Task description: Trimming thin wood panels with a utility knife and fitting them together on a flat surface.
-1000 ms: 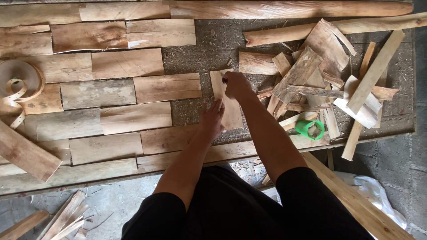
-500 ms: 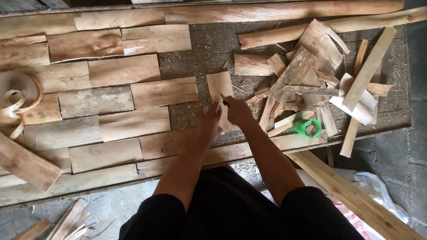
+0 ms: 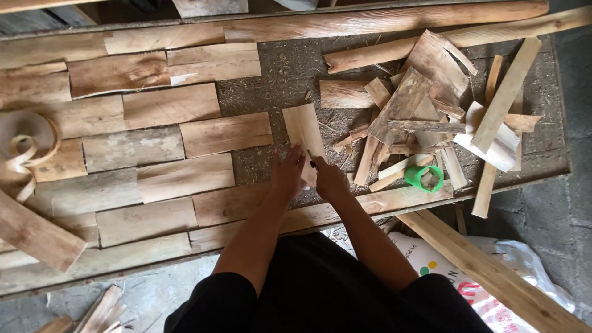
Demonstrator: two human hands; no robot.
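Head view: both hands, left (image 3: 288, 169) and right (image 3: 330, 180), grip a thin board (image 3: 303, 132) on the sawdust-strewn workbench (image 3: 271, 92).

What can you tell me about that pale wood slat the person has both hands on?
The slat is a thin, flat, pale piece of wood with straight grain, roughly rectangular. It lies flat on the gritty table, pointing away from the person. The left hand and right hand press on its near end, and the far end is bare.
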